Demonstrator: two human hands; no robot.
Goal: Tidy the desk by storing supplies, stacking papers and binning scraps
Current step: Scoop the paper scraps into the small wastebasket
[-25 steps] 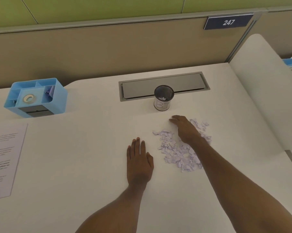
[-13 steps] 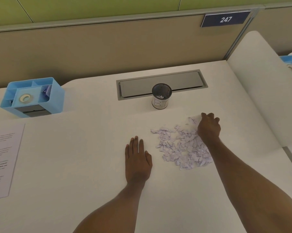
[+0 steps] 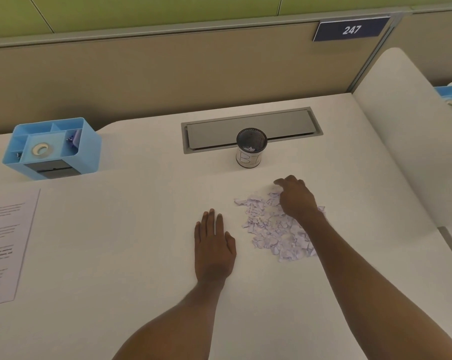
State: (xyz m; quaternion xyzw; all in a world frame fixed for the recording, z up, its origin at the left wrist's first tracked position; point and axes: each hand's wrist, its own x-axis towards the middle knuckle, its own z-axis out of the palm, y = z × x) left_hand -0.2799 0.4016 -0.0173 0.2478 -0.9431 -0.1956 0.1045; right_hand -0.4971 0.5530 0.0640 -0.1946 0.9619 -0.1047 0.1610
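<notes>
Desk (image 3: 115, 255) — right hand (image 3: 296, 201) hides part of scraps (image 3: 271, 229); grip unclear.

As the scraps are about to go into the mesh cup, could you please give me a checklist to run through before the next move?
1. The mesh cup stands upright, top open: ok.
2. Room in the cup: ok, only a few scraps show inside.
3. Bare desk between the scrap pile and the cup: ok.
4. The left hand is off the pile: ok, flat on the desk beside it.
5. The right hand grips scraps: cannot tell, its curled fingers hide what lies under them.
6. Pile cleared: not ok, most scraps lie on the desk.
</notes>
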